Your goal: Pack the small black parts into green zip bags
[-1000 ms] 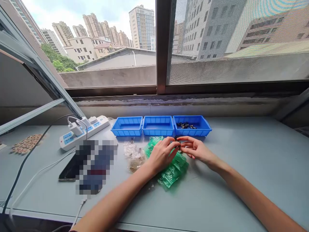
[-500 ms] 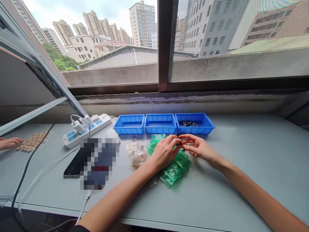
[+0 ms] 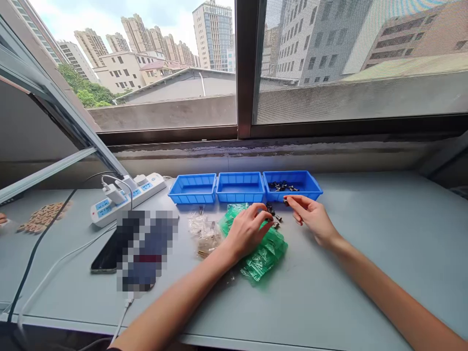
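My left hand [image 3: 247, 230] rests on a pile of small green plastic bags [image 3: 263, 256], its fingertips pinched over a few small dark parts [image 3: 273, 214] lying on the grey table. My right hand [image 3: 311, 216] is lifted just in front of the right blue tray [image 3: 314, 187], thumb and forefinger pinching a small dark part. That tray holds several similar dark parts [image 3: 282, 185]. The middle blue tray [image 3: 240, 186] and the left blue tray [image 3: 192, 188] look empty.
A heap of clear little bags [image 3: 203, 232] lies left of the green ones. Further left are a blurred-out item over a phone [image 3: 107, 257], a white power strip [image 3: 124, 197] with cables, and a pile of brownish pieces [image 3: 41, 217]. A window sill runs behind the trays.
My right hand has parted from the left and moved right and up towards the right tray with a small part. My left hand stayed on the green bags.
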A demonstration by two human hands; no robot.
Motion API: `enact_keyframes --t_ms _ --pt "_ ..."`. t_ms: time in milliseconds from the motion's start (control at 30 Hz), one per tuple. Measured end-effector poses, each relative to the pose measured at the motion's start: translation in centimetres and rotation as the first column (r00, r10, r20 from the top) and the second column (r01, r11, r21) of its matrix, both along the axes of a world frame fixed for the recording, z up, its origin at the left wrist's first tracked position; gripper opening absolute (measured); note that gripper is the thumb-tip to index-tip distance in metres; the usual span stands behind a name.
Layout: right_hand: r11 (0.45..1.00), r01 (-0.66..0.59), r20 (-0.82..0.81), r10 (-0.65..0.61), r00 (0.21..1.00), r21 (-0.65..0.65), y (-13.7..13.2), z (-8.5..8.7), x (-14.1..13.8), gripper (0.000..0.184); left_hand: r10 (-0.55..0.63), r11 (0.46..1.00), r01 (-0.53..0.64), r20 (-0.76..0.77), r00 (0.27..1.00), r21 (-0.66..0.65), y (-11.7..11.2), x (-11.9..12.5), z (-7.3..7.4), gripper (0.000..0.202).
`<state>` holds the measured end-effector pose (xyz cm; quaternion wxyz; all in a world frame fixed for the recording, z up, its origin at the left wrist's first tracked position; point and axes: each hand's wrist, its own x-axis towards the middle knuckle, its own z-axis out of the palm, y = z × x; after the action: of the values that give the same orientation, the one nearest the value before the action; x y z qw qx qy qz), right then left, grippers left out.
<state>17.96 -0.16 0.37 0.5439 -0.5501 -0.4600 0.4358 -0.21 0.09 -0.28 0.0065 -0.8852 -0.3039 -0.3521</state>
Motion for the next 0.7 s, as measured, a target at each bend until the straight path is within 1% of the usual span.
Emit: enact_keyframes --t_ms 100,167,233,300,400,533,633,700 --pt "0.999 0.052 -0.012 -0.052 0.999 0.016 0.4 -0.2 0.4 0.058 -0.008 0.999 0.009 -0.016 1.000 0.032 0.1 -0.1 -0.1 0.017" --pt "0.996 0.085 0.014 -0.086 0.996 0.041 0.6 -0.2 0.6 0.057 -0.006 0.999 0.006 -0.007 1.000 0.039 0.2 -0.1 -0.1 0.019" --pt "0.986 0.141 0.085 -0.149 0.985 0.090 0.5 0.0 0.9 0.055 -0.008 0.999 0.008 0.003 1.000 0.041 0.2 -0.1 -0.1 0.022" --pt "0.969 0.191 0.189 -0.219 0.957 0.155 0.4 0.1 1.1 0.050 -0.013 0.999 0.013 0.002 1.000 0.036 0.2 -0.1 -0.1 0.022" --pt "0.954 0.211 0.289 -0.268 0.919 0.213 0.4 0.4 1.6 0.045 -0.006 1.000 0.006 0.002 1.000 0.011 0.0 -0.1 0.1 0.017" --pt "0.963 0.182 0.302 -0.237 0.924 0.199 0.8 0.2 2.1 0.048 0.004 1.000 -0.003 0.027 1.000 -0.011 -0.1 0.1 0.2 0.012" --pt "0.978 0.056 0.319 -0.119 0.940 0.200 1.0 -0.1 2.2 0.052 0.013 1.000 -0.012 0.039 0.999 -0.027 -0.2 0.1 0.2 0.011" --pt "0.976 -0.045 0.385 -0.042 0.922 0.214 1.0 -0.2 2.1 0.048 0.015 0.999 -0.013 0.038 0.999 -0.044 -0.1 0.1 0.1 0.011"
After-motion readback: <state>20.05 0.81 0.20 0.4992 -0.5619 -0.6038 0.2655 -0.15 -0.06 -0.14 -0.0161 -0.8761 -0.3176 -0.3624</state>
